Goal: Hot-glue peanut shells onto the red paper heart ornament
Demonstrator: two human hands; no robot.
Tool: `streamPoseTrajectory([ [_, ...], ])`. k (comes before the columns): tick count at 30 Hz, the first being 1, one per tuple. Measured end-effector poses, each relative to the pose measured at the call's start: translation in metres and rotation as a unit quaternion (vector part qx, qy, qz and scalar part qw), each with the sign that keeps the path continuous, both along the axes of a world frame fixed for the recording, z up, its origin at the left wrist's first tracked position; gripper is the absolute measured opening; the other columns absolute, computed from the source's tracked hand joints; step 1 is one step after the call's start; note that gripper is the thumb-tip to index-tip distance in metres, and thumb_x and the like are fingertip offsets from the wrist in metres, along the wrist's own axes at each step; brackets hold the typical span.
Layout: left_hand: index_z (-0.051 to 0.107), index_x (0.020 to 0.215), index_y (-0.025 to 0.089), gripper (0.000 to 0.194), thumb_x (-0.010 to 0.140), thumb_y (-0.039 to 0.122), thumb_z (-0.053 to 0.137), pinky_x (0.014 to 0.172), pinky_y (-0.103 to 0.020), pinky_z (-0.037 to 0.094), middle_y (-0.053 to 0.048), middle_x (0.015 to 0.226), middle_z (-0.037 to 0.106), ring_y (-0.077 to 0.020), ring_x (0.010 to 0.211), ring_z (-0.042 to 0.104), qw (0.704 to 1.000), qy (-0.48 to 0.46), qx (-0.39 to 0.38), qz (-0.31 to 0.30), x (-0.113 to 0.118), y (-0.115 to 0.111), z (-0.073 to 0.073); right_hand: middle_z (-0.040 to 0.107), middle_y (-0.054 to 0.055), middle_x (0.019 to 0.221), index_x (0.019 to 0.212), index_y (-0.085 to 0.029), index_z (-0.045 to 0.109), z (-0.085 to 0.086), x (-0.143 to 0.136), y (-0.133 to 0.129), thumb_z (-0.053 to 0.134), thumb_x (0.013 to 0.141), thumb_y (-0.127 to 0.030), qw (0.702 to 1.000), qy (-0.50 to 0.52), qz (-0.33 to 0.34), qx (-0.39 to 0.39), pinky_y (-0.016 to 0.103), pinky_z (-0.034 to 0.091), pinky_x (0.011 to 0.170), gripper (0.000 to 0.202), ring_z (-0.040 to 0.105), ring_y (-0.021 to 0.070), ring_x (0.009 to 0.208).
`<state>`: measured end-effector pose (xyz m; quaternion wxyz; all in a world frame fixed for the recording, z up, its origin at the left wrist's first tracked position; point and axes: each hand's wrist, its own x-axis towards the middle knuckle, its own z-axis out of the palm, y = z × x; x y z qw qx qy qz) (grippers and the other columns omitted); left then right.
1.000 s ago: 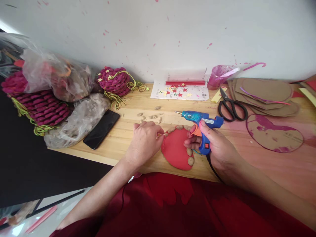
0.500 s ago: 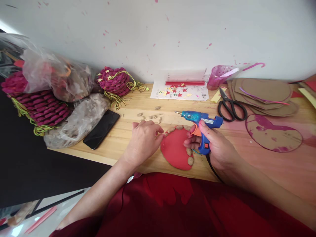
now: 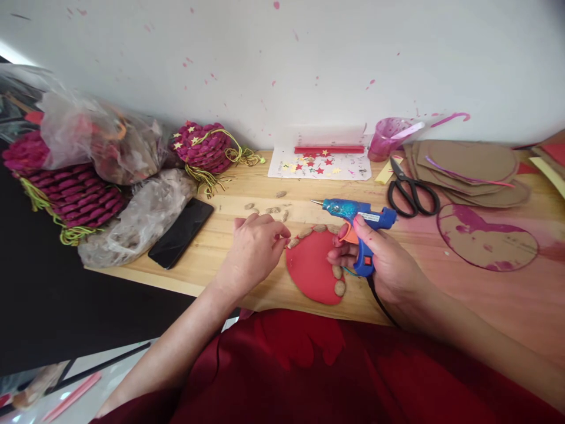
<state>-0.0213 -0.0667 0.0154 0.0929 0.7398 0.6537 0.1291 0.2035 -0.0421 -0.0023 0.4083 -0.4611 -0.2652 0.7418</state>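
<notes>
My right hand [image 3: 388,259] is wrapped round a blue hot glue gun [image 3: 359,215] with an orange trigger, its metal tip pointing left. Beneath it lies a rounded red cutout [image 3: 311,268], with several peanuts in their shells [image 3: 319,228] along its upper and right edge. My left hand [image 3: 258,247] is by the cutout's upper left edge, thumb and fingertips drawn together beside an unshelled peanut [image 3: 293,242]. Whether anything is in that pinch is too small to tell. Several loose peanuts [image 3: 272,210] lie on the table beyond my left hand.
Black scissors [image 3: 414,194], stacked cardboard pieces [image 3: 477,159] and a pink-stained cup [image 3: 386,138] are at the right. White paper with stars [image 3: 286,171] lies at the back. A phone [image 3: 180,232], plastic bag [image 3: 136,218] and magenta woven pieces [image 3: 83,194] fill the left.
My left hand's fingertips have shifted slightly left, showing more of the peanut on the cutout's upper left edge. My right hand keeps its hold on the glue gun.
</notes>
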Motion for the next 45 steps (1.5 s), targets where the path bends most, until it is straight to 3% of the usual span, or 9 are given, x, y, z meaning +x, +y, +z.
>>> streamPoseTrajectory([
  [8, 0.078, 0.098, 0.027, 0.023, 0.095, 0.011, 0.061, 0.083, -0.040, 0.033, -0.003, 0.096, 0.074, -0.0243, 0.095, 0.062, 0.997, -0.006, -0.011, -0.079, -0.003, 0.000, 0.000, 0.070, 0.002, 0.077, 0.080, -0.018, 0.072, -0.002, 0.001, 0.000, 0.086, 0.073, -0.060, 1.000, -0.005, 0.007, 0.008, 0.026, 0.063, 0.058, 0.045, 0.073, 0.0172, 0.063],
  [22, 0.078, 0.098, 0.026, 0.023, 0.094, 0.010, 0.060, 0.085, -0.040, 0.033, -0.004, 0.095, 0.074, -0.0235, 0.093, 0.062, 0.996, -0.007, 0.000, -0.094, -0.008, 0.000, 0.000, 0.069, 0.003, 0.077, 0.081, -0.018, 0.070, 0.001, 0.001, -0.001, 0.082, 0.079, -0.057, 1.000, -0.009, 0.010, 0.015, 0.028, 0.063, 0.059, 0.040, 0.073, 0.0176, 0.064],
  [30, 0.078, 0.096, 0.026, 0.021, 0.095, 0.013, 0.062, 0.084, -0.040, 0.033, -0.003, 0.093, 0.072, -0.0231, 0.092, 0.060, 0.995, -0.005, 0.018, -0.093, -0.009, 0.000, -0.002, 0.070, 0.003, 0.078, 0.082, -0.018, 0.070, 0.001, 0.001, -0.001, 0.084, 0.076, -0.057, 1.000, -0.010, 0.011, 0.013, 0.027, 0.062, 0.058, 0.041, 0.073, 0.0175, 0.064],
  [38, 0.078, 0.103, 0.028, 0.029, 0.098, 0.009, 0.056, 0.085, -0.040, 0.033, -0.005, 0.096, 0.068, -0.0229, 0.097, 0.057, 0.985, 0.015, 0.019, -0.170, -0.012, 0.004, -0.007, 0.071, 0.003, 0.079, 0.082, -0.019, 0.069, 0.002, 0.000, -0.002, 0.081, 0.079, -0.058, 1.000, -0.018, 0.011, 0.016, 0.028, 0.061, 0.056, 0.042, 0.073, 0.0179, 0.064],
  [45, 0.075, 0.100, 0.023, 0.021, 0.096, 0.011, 0.058, 0.088, -0.041, 0.035, -0.006, 0.099, 0.069, -0.0247, 0.099, 0.058, 0.988, 0.009, 0.005, -0.153, -0.012, 0.004, -0.006, 0.070, 0.004, 0.081, 0.082, -0.019, 0.069, 0.004, 0.000, -0.003, 0.080, 0.080, -0.060, 1.000, -0.018, 0.021, 0.013, 0.028, 0.061, 0.054, 0.042, 0.072, 0.0188, 0.065],
])
